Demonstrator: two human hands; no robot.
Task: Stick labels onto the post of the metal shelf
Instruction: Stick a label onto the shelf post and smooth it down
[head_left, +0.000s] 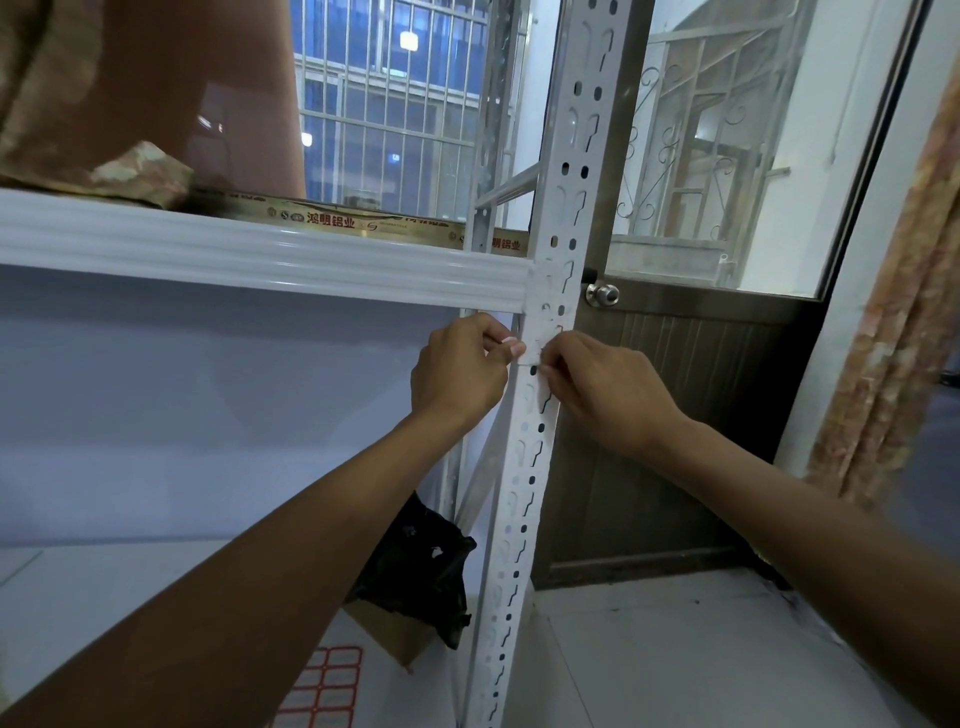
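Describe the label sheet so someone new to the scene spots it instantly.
Follow the white perforated post down the middle of the view. Left of its lower end is a cardboard box topped by a black bag; the label sheet lies flat just left of that box, at the bottom edge. Only it shows a grid of red-bordered rectangles.

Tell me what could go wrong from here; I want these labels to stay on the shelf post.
The label sits on a stretch of the post punched with slots and holes, so parts of it may have no metal behind them and could wrinkle or lift. The left hand and right hand pinch it at opposite edges; uneven pressing could leave it crooked.
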